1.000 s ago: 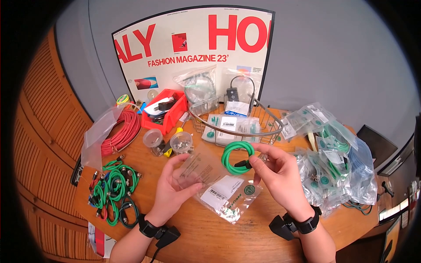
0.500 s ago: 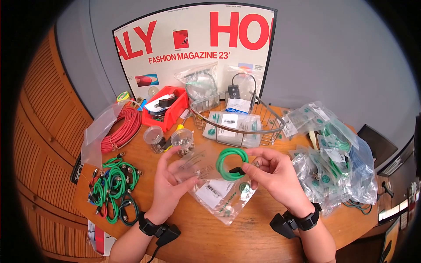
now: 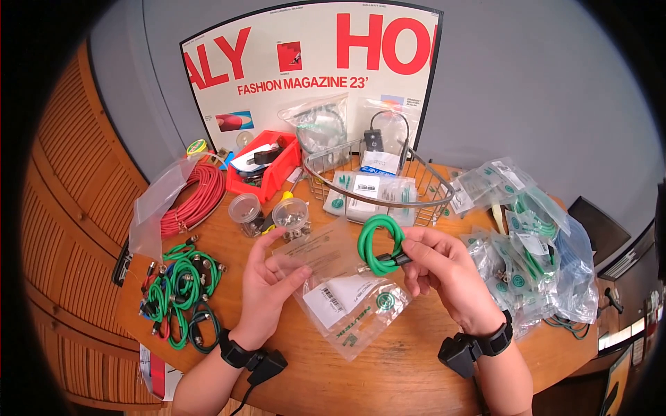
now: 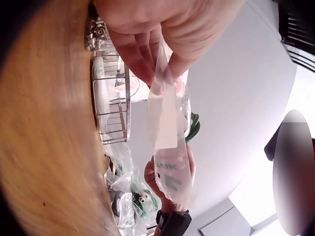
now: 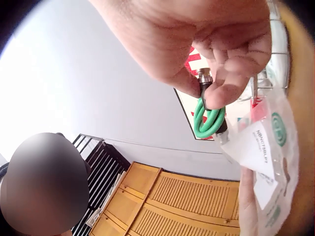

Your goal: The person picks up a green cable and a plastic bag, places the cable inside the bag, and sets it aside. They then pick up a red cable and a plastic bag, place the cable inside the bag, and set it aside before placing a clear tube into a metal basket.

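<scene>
A grey wall (image 3: pixel 541 83) backs a round wooden table (image 3: pixel 388 360), with slatted wood panelling (image 3: pixel 76 173) at 9 o'clock. A poster (image 3: pixel 312 69) reading "FASHION MAGAZINE 23'" leans on the wall at 12 o'clock. At 3 o'clock lies a heap of bagged cables (image 3: pixel 534 256); a red cable coil (image 3: pixel 194 201) sits at 10 o'clock, and loose green cables (image 3: pixel 180 291) at 8 o'clock. A wire basket (image 3: pixel 378 191) holding packets stands just past the hands, a red bin (image 3: pixel 260 166) to its left, and 2 small clear jars (image 3: pixel 267 215) nearer the centre.

The left hand (image 3: pixel 267 291) pinches the edge of a clear bag (image 3: pixel 340 284) between thumb and fingers, the bag raised off the table; its white label and green logo face up. The right hand (image 3: pixel 444 267) grips a green cable (image 3: pixel 380 244), coiled into a loop, by its black connector, fingers curled round it. The loop stands at the bag's 1 o'clock corner, just above it. The hands are apart, the bag and cable between them.
</scene>
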### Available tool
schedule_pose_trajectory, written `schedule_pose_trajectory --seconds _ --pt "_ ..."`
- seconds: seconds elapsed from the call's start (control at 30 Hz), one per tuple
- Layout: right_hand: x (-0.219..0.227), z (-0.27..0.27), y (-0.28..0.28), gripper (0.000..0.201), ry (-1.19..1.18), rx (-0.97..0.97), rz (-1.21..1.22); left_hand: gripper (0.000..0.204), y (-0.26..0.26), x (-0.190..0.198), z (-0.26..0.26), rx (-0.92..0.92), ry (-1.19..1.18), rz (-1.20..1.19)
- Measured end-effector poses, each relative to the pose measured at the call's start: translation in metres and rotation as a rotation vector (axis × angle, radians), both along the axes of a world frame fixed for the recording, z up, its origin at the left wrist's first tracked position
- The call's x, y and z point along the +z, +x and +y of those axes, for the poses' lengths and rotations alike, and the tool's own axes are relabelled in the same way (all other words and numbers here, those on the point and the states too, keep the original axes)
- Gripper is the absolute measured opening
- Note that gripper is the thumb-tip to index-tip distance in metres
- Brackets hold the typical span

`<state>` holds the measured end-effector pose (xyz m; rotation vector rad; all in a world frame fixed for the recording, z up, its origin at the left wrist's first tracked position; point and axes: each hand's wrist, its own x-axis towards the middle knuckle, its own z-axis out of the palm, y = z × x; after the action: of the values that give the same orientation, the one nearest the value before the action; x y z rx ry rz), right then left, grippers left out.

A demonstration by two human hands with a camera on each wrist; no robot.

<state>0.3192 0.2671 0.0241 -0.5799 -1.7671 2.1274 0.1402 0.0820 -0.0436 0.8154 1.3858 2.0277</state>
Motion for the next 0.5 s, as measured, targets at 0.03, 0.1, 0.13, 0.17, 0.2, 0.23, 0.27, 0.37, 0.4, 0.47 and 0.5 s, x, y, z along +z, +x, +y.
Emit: schedule_pose_trajectory --seconds 0.03,0.1,0.13,0.17,0.2,0.23,0.27,0.37,0.4,0.47,0.5 --pt "-0.001 0.001 0.000 0.032 -0.025 0.012 -0.003 0.064 0.000 0.000 0.000 0.000 0.000 0.000" --pt "-0.003 0.002 -0.001 0.032 -0.050 0.024 -0.005 0.063 0.001 0.000 0.001 -0.022 0.026 -0.022" --pt "-0.003 0.001 -0.001 0.031 -0.064 0.046 -0.030 0.063 0.001 0.000 0.001 -0.023 0.026 -0.022" --pt "-0.004 0.001 -0.001 0.030 -0.078 0.067 -0.055 0.062 0.001 0.000 0.001 -0.031 0.024 -0.030" --pt "-0.005 0.001 -0.001 0.030 -0.079 0.066 -0.055 0.062 0.002 0.000 0.000 -0.040 0.021 -0.038" --pt "-0.006 0.001 -0.002 0.029 -0.076 0.075 -0.063 0.062 0.002 0.000 0.001 -0.041 0.020 -0.039" --pt "-0.007 0.001 -0.002 0.029 -0.073 0.083 -0.071 0.062 0.003 0.001 0.002 -0.032 0.007 -0.021" --pt "-0.010 0.001 -0.004 0.029 -0.056 0.078 -0.085 0.063 0.003 0.001 0.001 -0.022 -0.007 -0.002" --pt "-0.011 0.000 -0.005 0.029 -0.056 0.079 -0.085 0.064 0.002 0.000 0.001 -0.021 -0.007 0.001" --pt "-0.013 -0.002 -0.007 0.030 -0.036 0.076 -0.085 0.066 0.003 0.002 0.002 -0.038 0.012 -0.017" --pt "-0.016 -0.003 -0.008 0.030 -0.037 0.076 -0.085 0.068 0.004 0.003 0.002 -0.057 0.032 -0.034"
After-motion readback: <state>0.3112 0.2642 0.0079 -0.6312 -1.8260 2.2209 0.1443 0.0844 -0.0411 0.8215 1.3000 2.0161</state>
